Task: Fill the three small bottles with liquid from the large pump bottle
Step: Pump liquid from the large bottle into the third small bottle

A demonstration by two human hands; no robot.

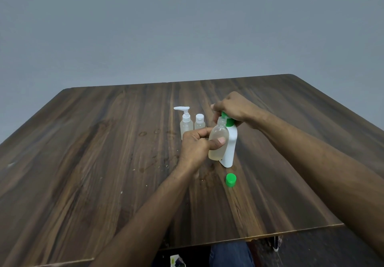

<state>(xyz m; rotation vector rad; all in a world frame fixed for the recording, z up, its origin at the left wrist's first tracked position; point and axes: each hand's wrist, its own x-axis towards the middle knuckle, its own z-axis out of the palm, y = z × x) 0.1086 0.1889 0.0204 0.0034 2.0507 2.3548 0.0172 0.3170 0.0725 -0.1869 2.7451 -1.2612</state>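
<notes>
Pinching the uncapped small bottle (218, 142) upright in my left hand (193, 146), its mouth just below the nozzle at one o'clock; my right hand (232, 108) wraps the large pump bottle's (230, 148) green head.

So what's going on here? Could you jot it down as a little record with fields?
surface: wooden table
left hand: grips open clear bottle, liquid at its bottom
right hand: on the green pump of white pump bottle
spout: at the clear bottle's mouth
green cap: loose on table, nearer the person
behind: small pump-top bottle, small flip-cap bottle, both capped
</notes>
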